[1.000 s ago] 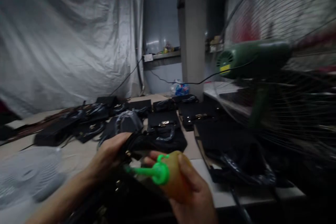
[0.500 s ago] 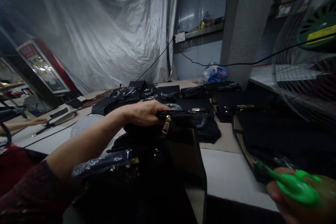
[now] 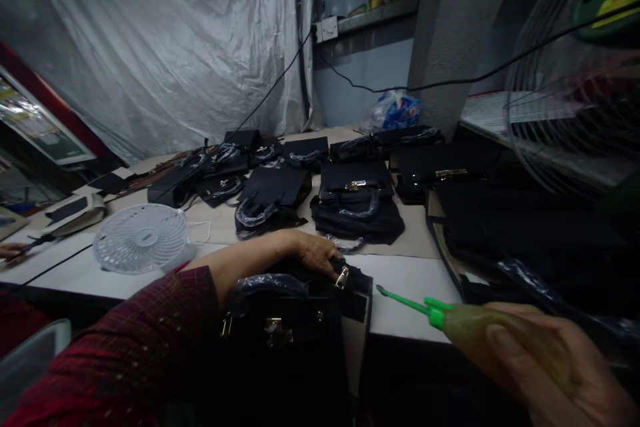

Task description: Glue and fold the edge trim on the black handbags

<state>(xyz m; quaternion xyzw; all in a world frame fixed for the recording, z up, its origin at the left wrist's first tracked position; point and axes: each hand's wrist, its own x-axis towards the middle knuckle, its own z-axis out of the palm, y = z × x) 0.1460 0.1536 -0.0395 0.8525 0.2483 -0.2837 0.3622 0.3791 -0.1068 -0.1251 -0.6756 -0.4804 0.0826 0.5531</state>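
Observation:
My left hand (image 3: 316, 255) is closed on the top edge of a black handbag (image 3: 280, 373) at the table's near edge, its thumb side by a gold zipper pull (image 3: 343, 277). A plastic-wrapped handle and a gold clasp show on the bag's front, and one side panel is open to a pale lining. In my right hand (image 3: 575, 360) is a squeeze glue bottle (image 3: 475, 330), amber with a green nozzle. Its tip points left, a little right of the bag and apart from it. My left fingertips are partly hidden.
Several black handbags (image 3: 357, 203) with wrapped handles cover the table behind. A white fan (image 3: 143, 237) lies at the left, and larger black bag pieces (image 3: 520, 233) are stacked right. A caged fan (image 3: 565, 93) stands far right. Another person's hand (image 3: 13, 250) shows at the far left.
The glue bottle has swung from the lower right corner toward the bag, its nozzle now pointing left. My left hand and the handbag sit lower in the view, which has shifted.

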